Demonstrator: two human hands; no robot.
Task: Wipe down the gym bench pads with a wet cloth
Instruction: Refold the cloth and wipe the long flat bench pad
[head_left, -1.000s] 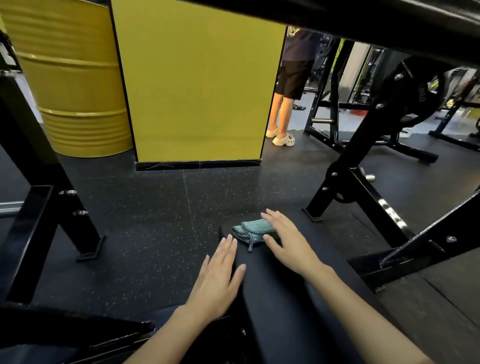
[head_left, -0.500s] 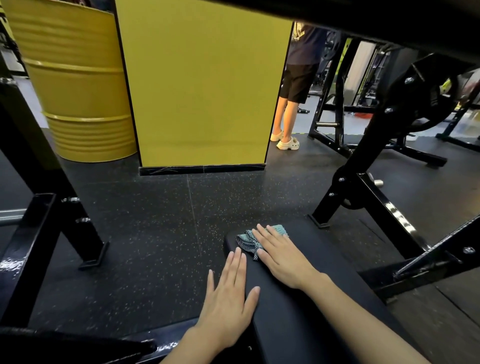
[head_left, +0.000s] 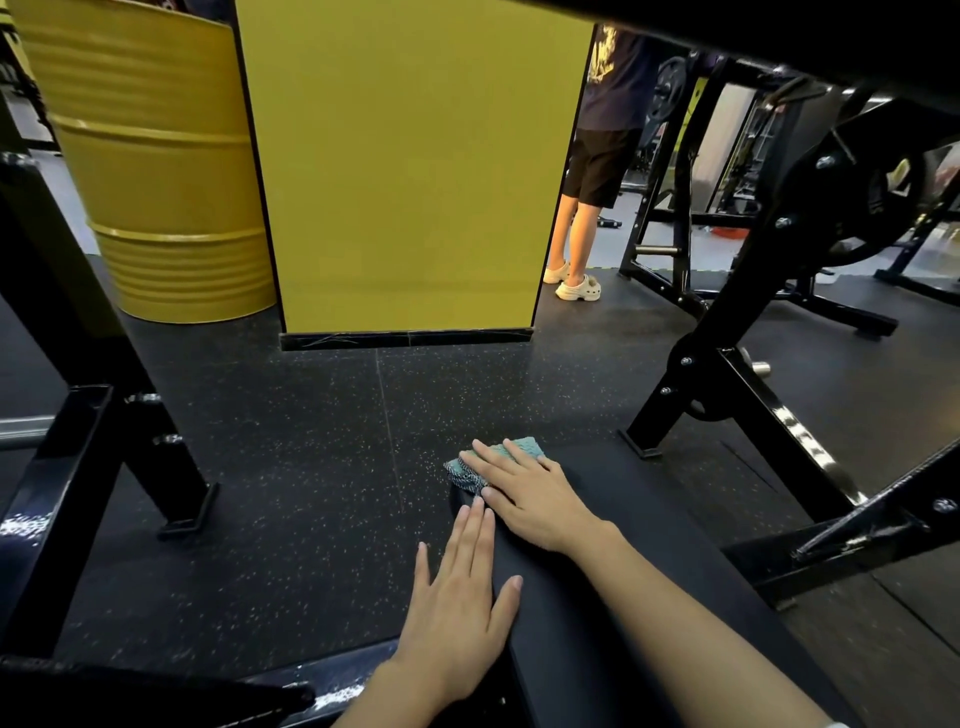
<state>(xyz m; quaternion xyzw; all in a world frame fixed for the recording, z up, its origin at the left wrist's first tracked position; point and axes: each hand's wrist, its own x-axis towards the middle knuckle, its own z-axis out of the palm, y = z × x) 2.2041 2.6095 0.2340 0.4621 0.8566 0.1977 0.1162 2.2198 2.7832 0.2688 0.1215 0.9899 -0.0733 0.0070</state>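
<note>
1. Head view, your right hand (head_left: 535, 499): it lies palm down on the cloth (head_left: 524, 448). The fingers (head_left: 493, 457) are straight and released, pressing flat rather than grasping.
2. Head view, cloth: teal with a darker patterned edge, bunched small. It sits at the far left corner of the black padded desk (head_left: 649, 571), mostly under your right hand, with its far end and left edge showing past the fingertips.
3. Head view, your left hand (head_left: 457, 597): it rests flat on the left edge of the desk, nearer to you than the cloth. Its fingers (head_left: 475, 535) are straight, close together and released, holding nothing. The thumb reaches onto the pad top, and the fingertips lie just beside your right hand.
4. Head view, desk: a long black pad running from you toward the far left corner.
5. Head view, floor (head_left: 311, 467): dark speckled rubber tiles.
6. Head view, surroundings:
   - a yellow drum (head_left: 150, 171) at far left;
   - a yellow panel (head_left: 410, 166) beside it;
   - black machine frames at left (head_left: 104, 415) and right (head_left: 727, 374);
   - a person (head_left: 602, 156) in dark shorts and white clogs (head_left: 576, 286), standing beyond the panel.
</note>
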